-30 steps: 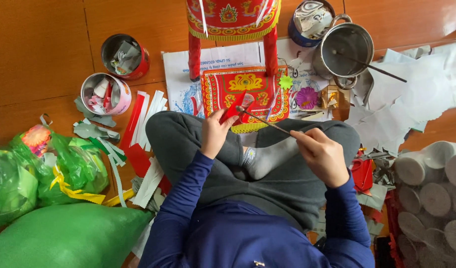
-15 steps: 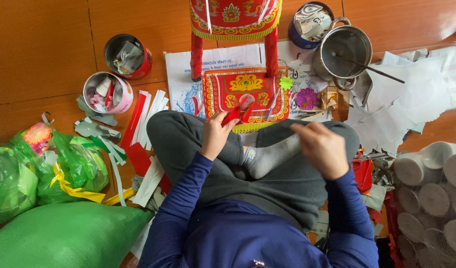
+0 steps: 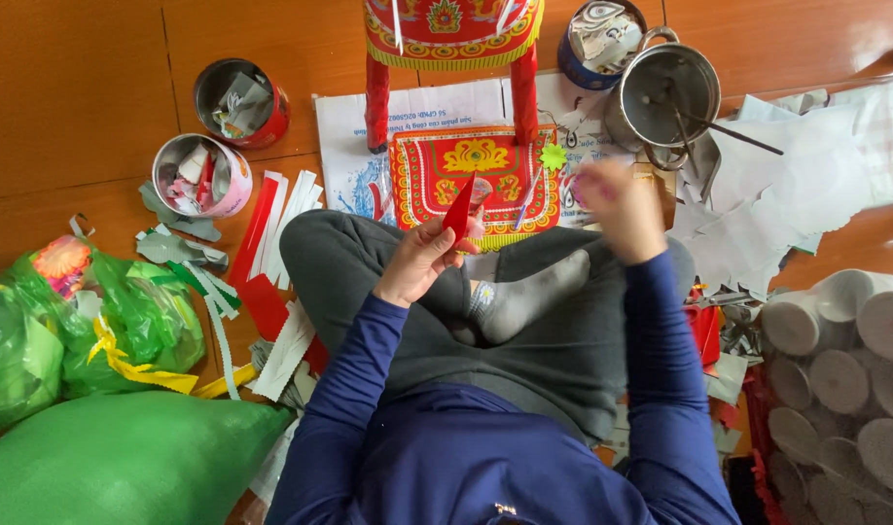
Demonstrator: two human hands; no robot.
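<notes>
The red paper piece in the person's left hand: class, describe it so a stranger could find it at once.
Start at the crossed legs in grey trousers. Just above the knee, the left hand pinches a red paper piece upright. Unlike the flat red and white strips on the floor, it is narrow, pointed and raised.

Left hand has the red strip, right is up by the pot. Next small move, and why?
Probably bring the right hand back to the red paper strip. The left hand pinches it upright over the lap; the right is blurred, apart from it, near the steel pot.
</notes>
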